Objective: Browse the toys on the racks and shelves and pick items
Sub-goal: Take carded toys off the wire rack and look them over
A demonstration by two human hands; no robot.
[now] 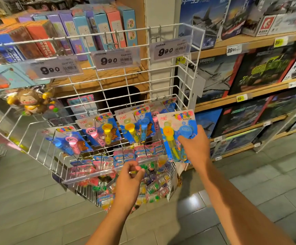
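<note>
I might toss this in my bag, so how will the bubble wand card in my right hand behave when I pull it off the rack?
The bubble wand card looks like thin cardboard, so it probably flexes. Its two plastic wands likely make it bottom-heavy yet light. The right hand grips its lower half, so it should stay steady.

Two bare forearms, no sleeves; left hand (128, 181), right hand (195, 147) ungloved.

A wire rack (97, 89) stands before the wooden shelves (249, 39); price tags (116, 59) hang along its top rail; bubble wand cards (136, 125) hang in a row lower down; a monkey toy (31, 101) hangs at their left; small packets (143, 152) hang beneath; boxed sets (265, 71) fill the shelves to the right.
</note>
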